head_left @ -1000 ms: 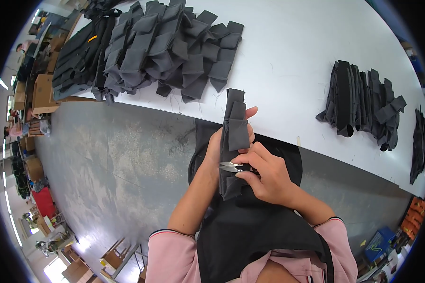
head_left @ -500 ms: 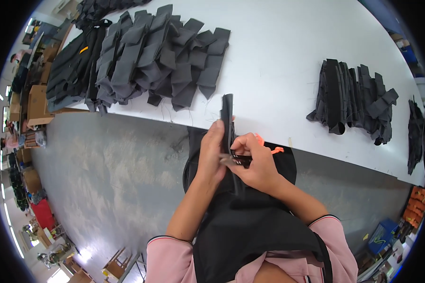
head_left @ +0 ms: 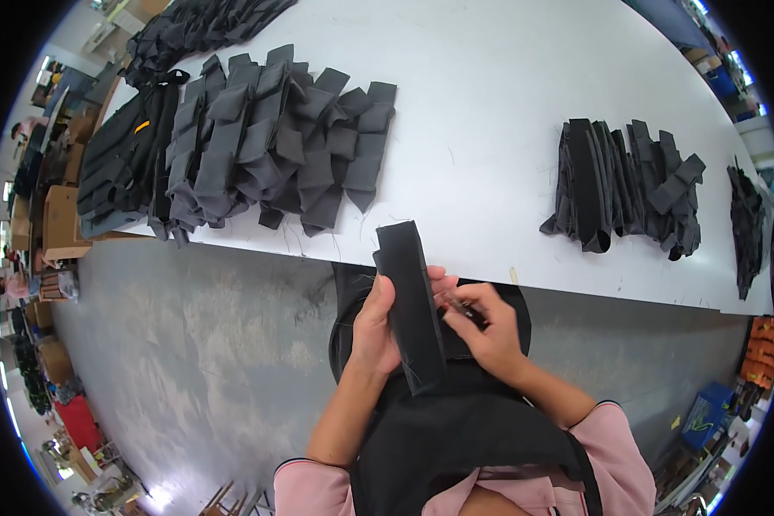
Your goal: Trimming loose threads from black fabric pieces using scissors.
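Left hand (head_left: 372, 331) has the dark fabric strip (head_left: 411, 301) pinched between thumb and fingers, smooth face up, far end overlapping the table (head_left: 490, 215) edge in view; right hand (head_left: 497, 334) is curled round small scissors (head_left: 473, 316) just right of the strip, blades too blurred to read. For a clean trim, I'd hold the strip taut, angle the loose threads (head_left: 414, 371) at its near end toward the right hand, and snip flush without biting cloth. Likely risk: left fingertips sit on the scissors side, so tuck them back first.
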